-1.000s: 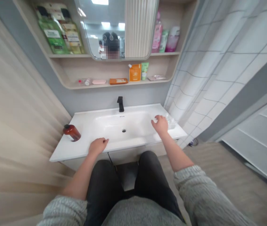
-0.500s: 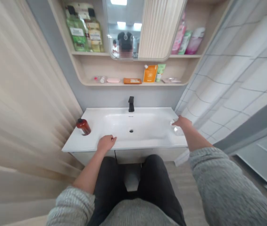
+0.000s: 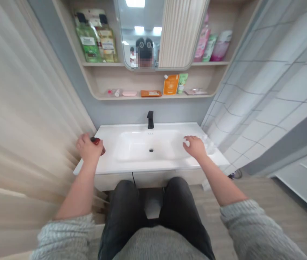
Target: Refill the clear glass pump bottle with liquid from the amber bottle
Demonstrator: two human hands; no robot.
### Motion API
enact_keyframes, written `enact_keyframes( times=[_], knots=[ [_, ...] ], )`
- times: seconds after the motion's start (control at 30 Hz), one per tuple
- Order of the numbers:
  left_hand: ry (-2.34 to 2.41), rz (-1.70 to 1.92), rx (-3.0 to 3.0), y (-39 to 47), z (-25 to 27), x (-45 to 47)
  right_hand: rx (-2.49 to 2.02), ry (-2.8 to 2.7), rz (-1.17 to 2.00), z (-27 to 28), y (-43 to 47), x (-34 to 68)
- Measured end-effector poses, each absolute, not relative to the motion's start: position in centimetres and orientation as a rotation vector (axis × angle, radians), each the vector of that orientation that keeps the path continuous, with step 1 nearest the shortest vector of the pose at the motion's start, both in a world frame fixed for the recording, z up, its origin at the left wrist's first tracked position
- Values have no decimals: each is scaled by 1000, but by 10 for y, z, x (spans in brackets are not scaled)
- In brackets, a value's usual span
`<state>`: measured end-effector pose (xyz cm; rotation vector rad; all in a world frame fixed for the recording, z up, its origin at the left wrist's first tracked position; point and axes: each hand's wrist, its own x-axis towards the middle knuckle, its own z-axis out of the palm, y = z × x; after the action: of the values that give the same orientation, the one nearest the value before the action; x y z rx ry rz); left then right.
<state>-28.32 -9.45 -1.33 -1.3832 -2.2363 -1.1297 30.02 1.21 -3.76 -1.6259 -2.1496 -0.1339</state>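
Note:
At the left end of the white counter, my left hand (image 3: pixel 89 148) reaches around a reddish-brown bottle (image 3: pixel 103 150) with a dark cap. Its fingers are spread on the left side and the thumb is on the right; most of the bottle is hidden, and firm contact cannot be made out. Over the right side of the sink basin (image 3: pixel 132 146), my right hand (image 3: pixel 196 146) is open, thumb and fingers apart with nothing between them. Just right of it a clear, transparent object (image 3: pixel 210 144) rests on the counter, partly covered by the hand and hard to make out.
A black faucet (image 3: pixel 150 120) stands behind the basin. Above, a shelf (image 3: pixel 132 98) carries an orange pouch (image 3: pixel 171 85), a green tube (image 3: pixel 182 83) and small packs, under a mirror cabinet (image 3: pixel 139 21). Curtains (image 3: pixel 34 108) hang at left; white tiled covering (image 3: pixel 267 90) is at right.
My left hand has moved left from the basin's front edge to the brown bottle. My right hand has let go of the clear object and come left over the basin.

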Motion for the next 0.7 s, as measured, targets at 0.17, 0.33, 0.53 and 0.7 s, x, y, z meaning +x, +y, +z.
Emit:
enact_keyframes(
  times=[0.17, 0.33, 0.53, 0.7],
  knots=[
    [-2698, -964, -1477, -83, -14, -319, -1462, -2186, 347, -98, -30, 229],
    [-2575, -1121, -1612, -98, -28, -277, -1325, -1996, 618, -127, -47, 187],
    [-2138, -1512, -2381, -133, -44, -134, -750, -1989, 1027, -107, -83, 143],
    [-1834, -1812, -2601, -150, -48, -76, -652, -1950, 1188, -82, -110, 134]
  ],
)
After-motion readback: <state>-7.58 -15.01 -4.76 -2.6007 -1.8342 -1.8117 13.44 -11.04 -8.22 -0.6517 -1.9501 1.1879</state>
